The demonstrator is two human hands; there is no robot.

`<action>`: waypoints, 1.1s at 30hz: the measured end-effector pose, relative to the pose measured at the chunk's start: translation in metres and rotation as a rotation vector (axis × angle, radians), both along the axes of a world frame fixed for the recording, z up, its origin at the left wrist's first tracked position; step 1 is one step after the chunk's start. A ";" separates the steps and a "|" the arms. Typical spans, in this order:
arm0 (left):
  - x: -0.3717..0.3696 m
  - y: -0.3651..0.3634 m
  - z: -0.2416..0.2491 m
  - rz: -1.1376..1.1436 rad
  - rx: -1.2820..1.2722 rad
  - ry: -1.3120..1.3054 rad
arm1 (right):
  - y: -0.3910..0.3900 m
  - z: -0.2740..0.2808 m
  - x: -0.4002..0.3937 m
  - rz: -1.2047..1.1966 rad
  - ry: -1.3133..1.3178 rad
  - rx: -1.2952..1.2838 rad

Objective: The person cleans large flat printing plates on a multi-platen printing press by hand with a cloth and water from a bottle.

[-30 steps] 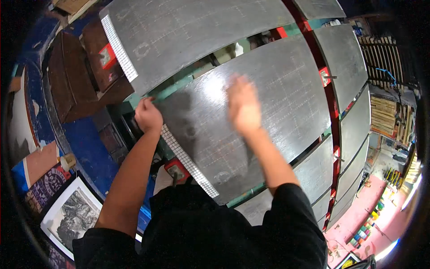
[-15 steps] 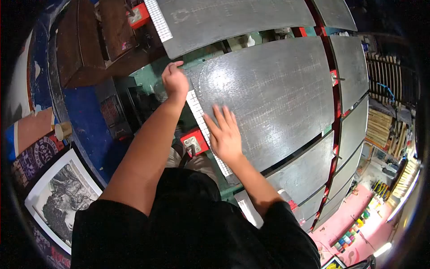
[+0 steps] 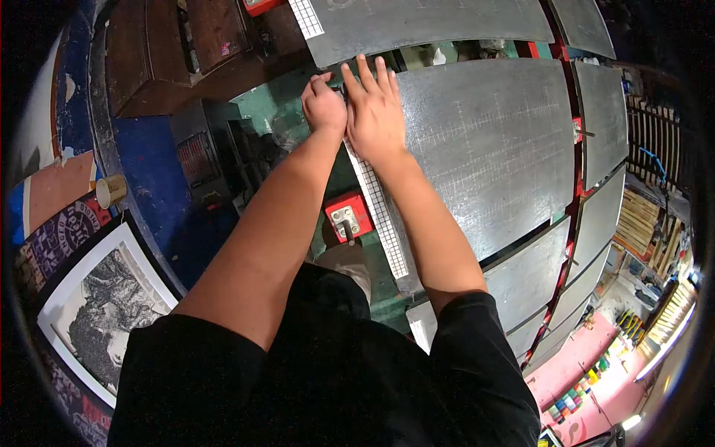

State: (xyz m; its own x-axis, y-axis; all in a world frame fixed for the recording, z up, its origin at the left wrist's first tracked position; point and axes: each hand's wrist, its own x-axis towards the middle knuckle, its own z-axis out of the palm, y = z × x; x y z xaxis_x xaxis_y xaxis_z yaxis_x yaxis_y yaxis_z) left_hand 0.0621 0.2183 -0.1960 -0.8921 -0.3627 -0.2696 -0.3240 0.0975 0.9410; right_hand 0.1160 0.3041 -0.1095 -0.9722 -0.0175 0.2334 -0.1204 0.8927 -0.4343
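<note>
A grey flat board (image 3: 491, 149) with faint grid lines lies in front of me, a strip of white squared tape (image 3: 378, 212) along its near left edge. My left hand (image 3: 325, 108) is at the board's upper left corner, its fingers curled; what they hold, if anything, is hidden. Right beside it, my right hand (image 3: 376, 112) lies flat on the same corner, palm down with the fingers spread. The two hands touch or nearly touch. A red clamp block (image 3: 348, 216) with a metal bolt shows left of the tape.
Other grey boards (image 3: 439, 22) surround this one, joined by a red frame (image 3: 577, 167). Brown wooden boxes (image 3: 160, 52) stand at the upper left. A framed picture (image 3: 112, 313) and a cup (image 3: 112, 191) are at the left. Paint bottles (image 3: 570, 402) line a pink surface at the lower right.
My right hand has moved up and left along the board's edge to beside my left hand. The view has shifted, with the boards appearing slightly farther right and higher.
</note>
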 end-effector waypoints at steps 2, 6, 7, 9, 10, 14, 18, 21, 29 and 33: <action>0.004 -0.001 0.003 -0.019 0.015 -0.037 | 0.002 0.007 0.030 0.023 -0.038 0.006; 0.005 0.000 0.026 -0.029 0.013 -0.156 | 0.015 0.027 0.149 0.060 -0.309 0.055; 0.005 0.000 0.022 -0.032 0.054 -0.136 | 0.018 0.025 0.179 0.041 -0.348 0.059; 0.003 0.000 0.021 -0.028 0.097 -0.127 | 0.018 0.029 0.194 0.024 -0.406 0.078; 0.003 0.000 0.021 -0.028 0.109 -0.110 | 0.017 0.024 0.196 0.016 -0.417 0.093; 0.006 0.001 0.021 -0.034 0.157 -0.137 | 0.007 0.022 0.082 0.061 -0.259 0.078; 0.001 0.007 0.002 0.123 0.002 -0.030 | 0.003 0.004 -0.006 0.056 -0.009 0.046; 0.005 0.001 0.012 0.078 0.062 -0.130 | 0.004 0.015 0.027 0.059 -0.090 0.018; 0.003 0.003 0.017 0.011 0.050 -0.127 | 0.006 0.036 0.294 -0.163 -0.467 0.040; 0.000 0.004 0.001 0.004 0.075 -0.105 | -0.009 0.026 0.232 -0.092 -0.416 -0.048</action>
